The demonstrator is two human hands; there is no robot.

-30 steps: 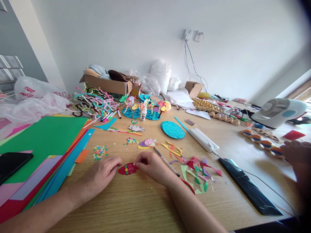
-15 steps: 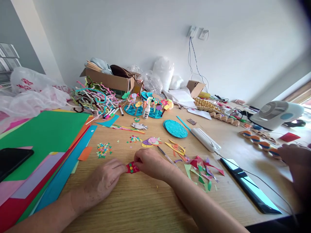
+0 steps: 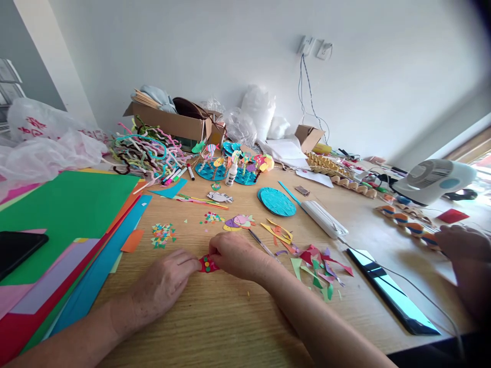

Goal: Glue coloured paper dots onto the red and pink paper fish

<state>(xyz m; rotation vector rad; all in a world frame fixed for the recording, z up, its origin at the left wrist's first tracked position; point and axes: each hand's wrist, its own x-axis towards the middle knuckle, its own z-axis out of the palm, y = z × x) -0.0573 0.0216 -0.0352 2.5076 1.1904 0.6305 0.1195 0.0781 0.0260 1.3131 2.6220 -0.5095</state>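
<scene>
Between my two hands lies a small red paper cutout (image 3: 207,264) with green and yellow dots on it, low over the wooden table. My left hand (image 3: 169,276) grips its left end with the fingertips. The fingers of my right hand (image 3: 233,255) are bent down onto its right end and cover that part. Just beyond are piles of small confetti dots (image 3: 164,235) and purple and pink paper fish (image 3: 238,222). A pen (image 3: 261,243) lies beside my right hand.
Coloured paper sheets (image 3: 76,204) are stacked at left with a black phone (image 3: 21,253) on top. Paper scraps (image 3: 318,266), a power strip (image 3: 322,220) and a glossy black panel (image 3: 391,291) lie at right. Another person's hand (image 3: 466,243) touches a wavy strip. A glue bottle (image 3: 231,175) stands behind.
The view has shifted very slightly. Both my hands stay on the red paper cutout, with only tiny finger movement.
</scene>
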